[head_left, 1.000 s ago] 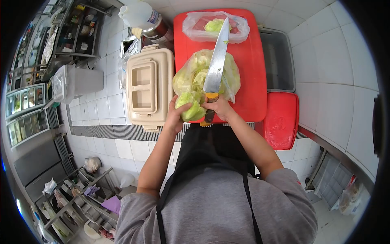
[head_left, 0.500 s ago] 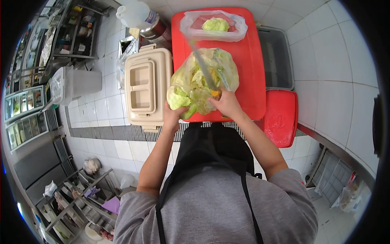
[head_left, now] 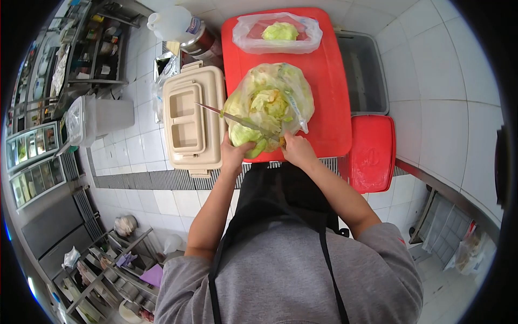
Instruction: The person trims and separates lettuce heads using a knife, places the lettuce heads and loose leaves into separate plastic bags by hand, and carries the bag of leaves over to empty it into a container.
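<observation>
My right hand (head_left: 297, 149) is closed round the handle of a knife (head_left: 241, 120), whose blade points up and left across a head of lettuce (head_left: 244, 136). Gripping that lettuce from the left is my left hand (head_left: 235, 155), its thumb on the near side. Just beyond both hands lies a clear plastic bag (head_left: 302, 89) holding loose lettuce leaves (head_left: 270, 105), some of them browned. Part of the knife handle is hidden by my fingers.
Underneath is a red lid (head_left: 332, 81). At its far end a second plastic bag (head_left: 245, 38) holds another lettuce (head_left: 280, 31). A beige container (head_left: 216, 108) stands left, a grey bin (head_left: 367, 75) right, a smaller red lid (head_left: 372, 154) nearer. A jug (head_left: 172, 22) stands far left.
The knife has swung from pointing up and away to lying leftward across the lettuce. My left hand keeps its hold on the lettuce.
</observation>
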`<action>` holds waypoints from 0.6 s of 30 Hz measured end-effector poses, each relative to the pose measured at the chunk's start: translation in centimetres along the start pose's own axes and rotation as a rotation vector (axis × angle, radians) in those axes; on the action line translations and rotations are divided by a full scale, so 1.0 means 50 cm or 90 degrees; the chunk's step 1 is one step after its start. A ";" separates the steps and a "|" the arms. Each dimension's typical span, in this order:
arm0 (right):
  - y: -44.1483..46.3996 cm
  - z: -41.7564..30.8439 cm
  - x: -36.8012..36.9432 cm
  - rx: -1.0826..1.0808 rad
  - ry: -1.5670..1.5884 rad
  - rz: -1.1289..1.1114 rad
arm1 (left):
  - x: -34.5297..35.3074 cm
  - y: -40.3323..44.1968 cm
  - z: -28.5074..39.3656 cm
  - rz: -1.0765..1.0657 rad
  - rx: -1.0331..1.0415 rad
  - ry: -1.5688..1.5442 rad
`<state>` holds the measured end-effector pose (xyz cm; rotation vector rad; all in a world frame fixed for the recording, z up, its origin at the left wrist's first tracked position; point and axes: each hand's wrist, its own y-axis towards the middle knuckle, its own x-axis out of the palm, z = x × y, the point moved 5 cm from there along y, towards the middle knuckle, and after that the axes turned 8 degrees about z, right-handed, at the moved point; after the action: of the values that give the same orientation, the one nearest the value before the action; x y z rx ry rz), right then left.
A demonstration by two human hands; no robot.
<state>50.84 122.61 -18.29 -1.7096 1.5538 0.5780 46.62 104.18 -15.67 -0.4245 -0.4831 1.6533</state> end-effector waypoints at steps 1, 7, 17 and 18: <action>-0.001 0.011 0.005 -0.001 0.001 -0.006 | 0.000 -0.002 -0.008 0.010 -0.017 -0.001; -0.017 0.054 0.018 0.019 -0.012 0.010 | 0.004 -0.005 -0.017 0.005 -0.047 -0.018; -0.030 0.123 -0.024 0.060 0.052 0.004 | -0.042 0.008 -0.017 -0.274 -0.251 -0.368; -0.031 0.115 -0.037 0.050 0.065 0.020 | -0.046 0.016 -0.021 -0.330 -0.229 -0.398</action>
<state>52.92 128.20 -20.12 -1.6807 1.6547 0.4447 46.83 101.86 -16.95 -0.0134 -1.2562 1.1634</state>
